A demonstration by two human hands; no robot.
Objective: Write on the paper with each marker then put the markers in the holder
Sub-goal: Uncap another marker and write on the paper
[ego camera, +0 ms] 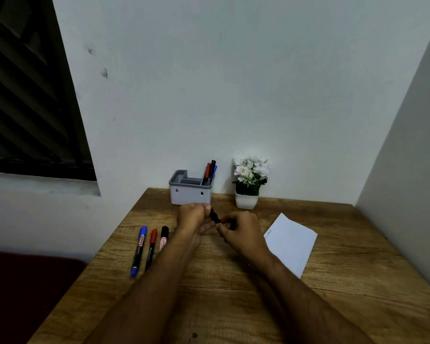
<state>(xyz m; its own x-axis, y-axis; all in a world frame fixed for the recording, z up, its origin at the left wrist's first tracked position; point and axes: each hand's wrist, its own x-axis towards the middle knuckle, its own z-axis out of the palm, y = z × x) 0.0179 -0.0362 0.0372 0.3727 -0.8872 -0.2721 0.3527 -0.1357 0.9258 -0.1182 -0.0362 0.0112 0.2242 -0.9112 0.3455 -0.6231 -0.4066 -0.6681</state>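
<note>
Both my hands meet above the middle of the wooden desk [233,294], holding one black marker [214,216] between them. My left hand [193,217] grips its upper end, and my right hand [241,232] pinches its lower end. Whether the cap is on is hidden by my fingers. A grey holder [189,192] stands at the desk's back edge with three markers [210,171] upright in its right compartment. White paper [292,242] with a little writing near its left edge lies to the right of my right hand. Blue [139,249], red [151,247] and black-capped [163,237] markers lie side by side on the left.
A white pot of white flowers [248,182] stands right of the holder against the back wall. A side wall [407,170] closes the desk's right edge. A dark window [30,95] and a dark red seat [23,294] are on the left.
</note>
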